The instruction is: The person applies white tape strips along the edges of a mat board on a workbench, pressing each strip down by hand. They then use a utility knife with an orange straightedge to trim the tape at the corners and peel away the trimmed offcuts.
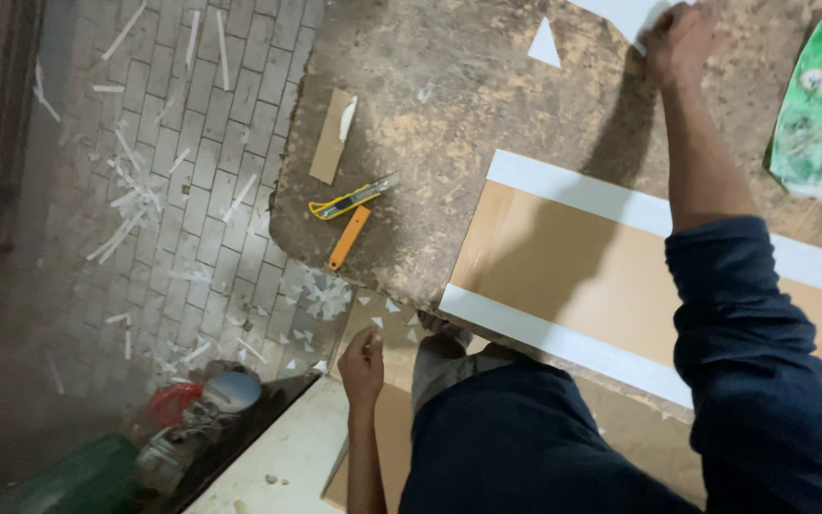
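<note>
Fingers gripping white sheet edge, tabletop

- Pretty dim overall, warm light hitting the tabletop from the upper right.
- The raised arm throws a big soft shadow across the brown board.
- Left side and bottom-left corner go dark and blurry.

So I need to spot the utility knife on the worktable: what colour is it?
Yellow and black, best seen in the head view: the utility knife lies beside an orange piece.
</note>
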### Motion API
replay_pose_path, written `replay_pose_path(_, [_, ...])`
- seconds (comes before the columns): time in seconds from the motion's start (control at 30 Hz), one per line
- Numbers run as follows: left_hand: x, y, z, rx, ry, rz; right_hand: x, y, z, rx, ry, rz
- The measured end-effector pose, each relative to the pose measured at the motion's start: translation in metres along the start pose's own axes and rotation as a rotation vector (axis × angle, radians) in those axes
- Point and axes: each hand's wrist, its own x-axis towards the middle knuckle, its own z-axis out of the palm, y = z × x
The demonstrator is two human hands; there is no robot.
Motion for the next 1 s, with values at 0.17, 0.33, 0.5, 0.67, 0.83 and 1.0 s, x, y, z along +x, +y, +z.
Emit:
replay_pose_path(0.17, [0.008,0.030,-0.017,0.027,-0.064,0.117,-0.014,-0.023,-0.022,0.039,-0.093,0.008])
replay_pose_path(0.33, [-0.010,0.019,-0.034,0.135,-0.047,0.141,-0.012,-0.019,-0.018,-0.007,-0.049,-0.006])
replay_pose_path(0.5, [-0.045,-0.003,-0.037,0.157,-0.044,-0.023,-0.016,-0.009,-0.008,0.186,-0.054,0.002])
replay_pose_path(0.67, [-0.060,0.002,-0.021,0.094,-0.037,-0.070,-0.021,-0.009,-0.006,0.338,-0.102,0.000])
replay_pose_path(0.83, [-0.042,0.020,-0.012,0.141,-0.053,0.043,-0.031,-0.019,-0.001,0.367,0.198,-0.216])
replay_pose_path(1.0, [-0.004,0.082,-0.019,0.070,-0.080,0.107,-0.090,-0.064,-0.014,0.499,0.158,-0.535])
